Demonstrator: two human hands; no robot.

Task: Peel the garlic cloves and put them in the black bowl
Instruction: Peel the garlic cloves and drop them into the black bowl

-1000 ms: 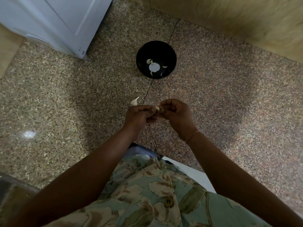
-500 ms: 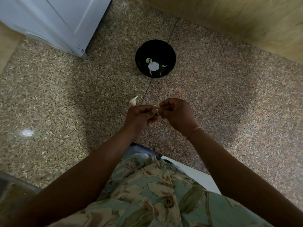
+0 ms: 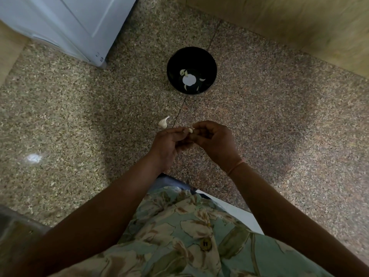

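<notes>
Pinching a pale garlic clove (image 3: 190, 130) between the fingertips of the left hand (image 3: 169, 145) and the right hand (image 3: 216, 142), near the middle of the view and above the lap. Curling the left thumb and fingers onto the clove from its 8 o'clock side. Curling the right thumb and fingers onto it from its 3 o'clock side, knuckles turned up. Showing only the clove's upper end, at the 12 o'clock edge of the joined grip, with the remainder hiding between the fingers; not showing clearly whether skin is on it.

Facing the black bowl (image 3: 208, 62) at 12 o'clock from the grip, well apart from both hands, on the speckled stone floor (image 3: 279, 126). Holding in the bowl's bottom a few peeled cloves (image 3: 182, 72) around a round white patch (image 3: 189, 79), too unclear to name. Having a loose clove (image 3: 164, 122) on the floor at 10 o'clock from the grip, just beside the left fingertips and not touching them.

Wearing a thin orange thread (image 3: 235, 167) on the right wrist and a floral shirt (image 3: 189, 236) at 6 o'clock. Sitting with a white cabinet (image 3: 69, 23) at 10 o'clock and a wooden panel (image 3: 299, 21) at 2 o'clock.
</notes>
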